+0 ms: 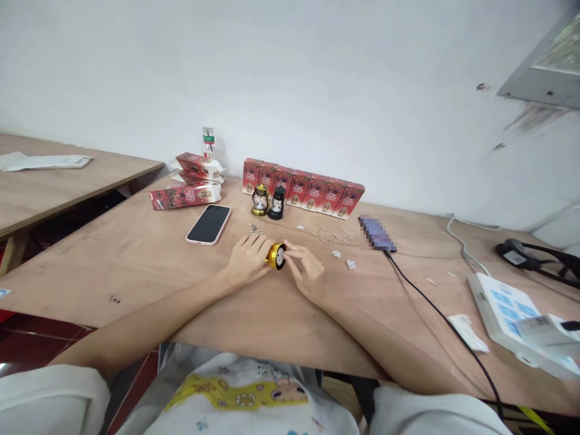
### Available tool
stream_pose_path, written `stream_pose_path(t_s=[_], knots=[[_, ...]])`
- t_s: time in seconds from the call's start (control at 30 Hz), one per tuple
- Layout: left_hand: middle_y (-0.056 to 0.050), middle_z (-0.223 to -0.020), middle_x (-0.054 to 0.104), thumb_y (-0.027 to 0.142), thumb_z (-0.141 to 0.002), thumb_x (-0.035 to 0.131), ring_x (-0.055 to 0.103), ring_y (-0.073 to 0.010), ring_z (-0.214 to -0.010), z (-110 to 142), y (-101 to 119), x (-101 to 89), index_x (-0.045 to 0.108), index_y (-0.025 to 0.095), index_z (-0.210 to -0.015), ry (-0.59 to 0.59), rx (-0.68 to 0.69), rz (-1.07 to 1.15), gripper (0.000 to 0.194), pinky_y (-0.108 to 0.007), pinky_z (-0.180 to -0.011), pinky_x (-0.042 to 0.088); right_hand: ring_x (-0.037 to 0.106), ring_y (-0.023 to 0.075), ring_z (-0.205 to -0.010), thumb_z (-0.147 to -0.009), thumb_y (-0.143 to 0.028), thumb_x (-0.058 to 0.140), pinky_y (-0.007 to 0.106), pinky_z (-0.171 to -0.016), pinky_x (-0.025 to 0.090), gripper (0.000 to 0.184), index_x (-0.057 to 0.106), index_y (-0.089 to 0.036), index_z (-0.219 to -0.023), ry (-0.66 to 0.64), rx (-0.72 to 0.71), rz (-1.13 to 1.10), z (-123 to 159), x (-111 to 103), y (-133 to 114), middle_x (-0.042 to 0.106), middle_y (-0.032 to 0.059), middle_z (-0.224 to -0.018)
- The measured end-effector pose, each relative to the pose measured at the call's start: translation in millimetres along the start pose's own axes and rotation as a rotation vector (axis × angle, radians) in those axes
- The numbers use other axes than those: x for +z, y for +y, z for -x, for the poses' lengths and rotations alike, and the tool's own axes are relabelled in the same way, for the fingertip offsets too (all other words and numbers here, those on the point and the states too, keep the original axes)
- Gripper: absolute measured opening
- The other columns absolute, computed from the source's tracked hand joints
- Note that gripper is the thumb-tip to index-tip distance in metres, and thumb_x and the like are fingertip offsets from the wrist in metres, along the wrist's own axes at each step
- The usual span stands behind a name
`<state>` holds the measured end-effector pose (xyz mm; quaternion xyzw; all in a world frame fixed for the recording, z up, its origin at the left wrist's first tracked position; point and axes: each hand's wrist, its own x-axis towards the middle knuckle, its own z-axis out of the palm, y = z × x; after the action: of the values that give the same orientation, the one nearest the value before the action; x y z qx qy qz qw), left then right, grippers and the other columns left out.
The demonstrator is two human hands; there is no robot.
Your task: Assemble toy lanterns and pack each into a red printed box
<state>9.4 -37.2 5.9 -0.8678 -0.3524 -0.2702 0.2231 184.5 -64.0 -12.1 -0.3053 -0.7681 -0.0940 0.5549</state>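
Note:
My left hand is closed round a small gold lantern, which lies tipped over so that its base with a white disc faces right. At that base are the fingertips of my right hand, thumb and forefinger drawn together. Whatever they pinch, if anything, is too small to make out. Beyond my hands stand a gold-and-black lantern and a black lantern, both upright. Small metal bits lie just past my left hand. To the right are several thin white sticks and white plastic pieces.
A row of red boxes stands along the back. Opened red boxes lie at left, near a phone. At right are another phone on a black cable, a white power strip and a black strap-like object.

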Motion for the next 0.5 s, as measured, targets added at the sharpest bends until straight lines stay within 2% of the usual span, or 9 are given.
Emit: stream_pose_path(t_s=[0.23,0.5], knots=[[-0.011,-0.088,0.064,0.029,-0.084,0.047,0.058,-0.0244,-0.085,0.5,-3.8,0.8,0.056,0.015,-0.099,-0.012,0.074,-0.047,0.023,-0.034,-0.068,0.039,0.067,0.0176,-0.096,-0.09,-0.015,0.047,0.03,-0.08,0.058,0.017,0.063,-0.019,-0.095,-0.066,-0.052,0.011,1.6,-2.1,3.1,0.07,0.0114,-0.104],[-0.01,-0.087,0.065,0.021,-0.087,0.041,0.055,-0.0227,-0.078,3.1,-4.9,1.4,0.056,0.014,-0.098,0.045,0.193,-0.08,0.02,-0.034,-0.064,0.035,0.069,0.0156,-0.089,-0.089,-0.011,0.048,0.027,-0.078,0.058,0.019,0.066,-0.019,-0.085,-0.074,-0.045,-0.051,1.0,-4.8,6.3,0.072,0.0102,-0.095]])
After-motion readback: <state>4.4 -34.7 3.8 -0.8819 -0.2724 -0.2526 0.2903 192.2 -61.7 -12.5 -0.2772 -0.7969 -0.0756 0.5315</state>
